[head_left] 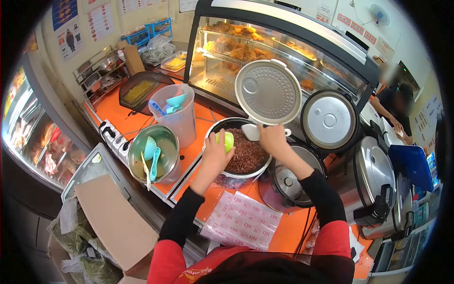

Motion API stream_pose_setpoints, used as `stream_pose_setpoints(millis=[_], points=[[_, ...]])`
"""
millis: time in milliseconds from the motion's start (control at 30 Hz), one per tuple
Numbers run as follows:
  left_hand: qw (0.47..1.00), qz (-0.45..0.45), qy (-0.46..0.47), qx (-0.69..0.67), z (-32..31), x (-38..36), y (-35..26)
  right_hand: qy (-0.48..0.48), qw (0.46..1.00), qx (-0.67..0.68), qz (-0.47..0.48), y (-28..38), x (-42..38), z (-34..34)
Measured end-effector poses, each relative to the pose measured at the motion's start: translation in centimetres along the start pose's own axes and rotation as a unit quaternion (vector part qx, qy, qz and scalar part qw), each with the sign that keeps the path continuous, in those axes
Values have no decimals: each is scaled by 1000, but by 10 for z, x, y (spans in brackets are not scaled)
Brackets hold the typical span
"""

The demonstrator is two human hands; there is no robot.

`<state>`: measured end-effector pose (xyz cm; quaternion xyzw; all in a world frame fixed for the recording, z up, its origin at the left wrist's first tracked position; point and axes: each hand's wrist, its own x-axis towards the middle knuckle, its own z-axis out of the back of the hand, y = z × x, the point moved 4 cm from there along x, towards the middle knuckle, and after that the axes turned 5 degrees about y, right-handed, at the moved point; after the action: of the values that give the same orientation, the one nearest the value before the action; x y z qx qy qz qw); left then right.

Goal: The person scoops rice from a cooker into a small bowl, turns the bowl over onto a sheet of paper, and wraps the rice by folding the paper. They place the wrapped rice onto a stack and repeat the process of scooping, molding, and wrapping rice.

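My left hand (215,150) holds a small green bowl (228,140) at the near rim of an open rice cooker (238,175) filled with dark reddish rice (246,154). My right hand (272,138) grips a white rice paddle (251,132) over the rice, just under the raised round lid (267,92). Both arms wear black sleeves.
A second open cooker (329,120) and closed steel cookers (376,187) stand to the right. A metal bowl (153,154) with teal scoops and a clear jug (174,113) sit on the left. Printed bags (242,221) lie on the orange counter (116,111). A glass food display (265,52) is behind. Another person (395,106) stands far right.
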<state>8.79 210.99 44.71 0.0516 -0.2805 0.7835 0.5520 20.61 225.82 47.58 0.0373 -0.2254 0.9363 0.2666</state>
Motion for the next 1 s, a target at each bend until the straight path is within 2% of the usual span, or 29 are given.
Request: stream_pose_setpoints(millis=[33,133,167,300,400,500,600,700,733,867,1000], points=[[998,11,46,44,-16,10,3,28,999,-5,-25,-9,-1,3],[972,45,174,149,-51,33,12,198,980,-10,22,-10,-14,-7],[962,56,209,165,-57,40,13,238,971,13,-6,-6,-17,-6],[924,107,330,159,-71,56,13,284,948,141,-3,6,-23,-16],[915,159,360,91,-80,61,22,324,923,207,1,12,-17,-27],[902,194,379,63,-88,65,30,288,929,214,88,21,-11,-39],[893,222,390,-24,-88,65,33,329,914,227,74,28,-13,-43],[886,232,391,-94,-88,64,26,301,922,238,56,40,-14,-48],[884,233,391,-109,-88,63,23,293,924,233,75,43,-16,-49],[901,220,359,-102,-106,67,27,181,949,256,12,55,-29,-40],[922,208,313,-94,-103,67,30,112,955,273,-16,68,-35,-16]])
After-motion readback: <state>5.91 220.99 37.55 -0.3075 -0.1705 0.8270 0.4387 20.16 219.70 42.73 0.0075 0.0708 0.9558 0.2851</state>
